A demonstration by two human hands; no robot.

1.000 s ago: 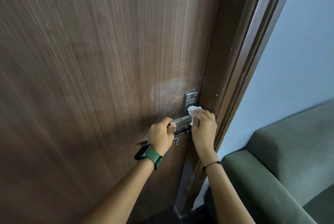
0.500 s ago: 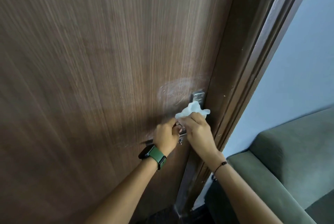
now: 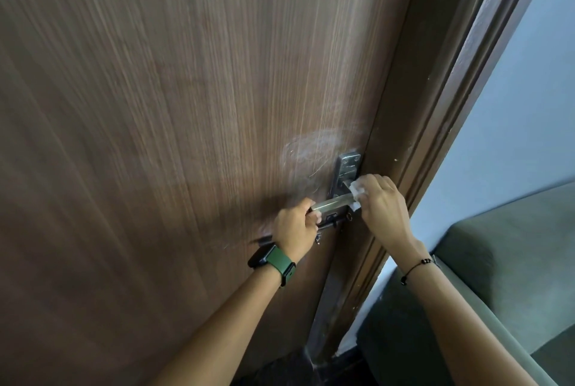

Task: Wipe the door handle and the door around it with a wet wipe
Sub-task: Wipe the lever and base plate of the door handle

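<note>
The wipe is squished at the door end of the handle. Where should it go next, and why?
Probably slide the wet wipe along the lever handle toward the left hand: the right hand holds it at the plate end, and the bare metal between looks unwiped.

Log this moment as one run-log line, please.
stage: wiping handle | left hand: grips handle end | right hand: holds wipe on handle near plate | door: smears above handle

Dim, soft light; door [image 3: 155, 136] edges smeared, grain lines bowed
</note>
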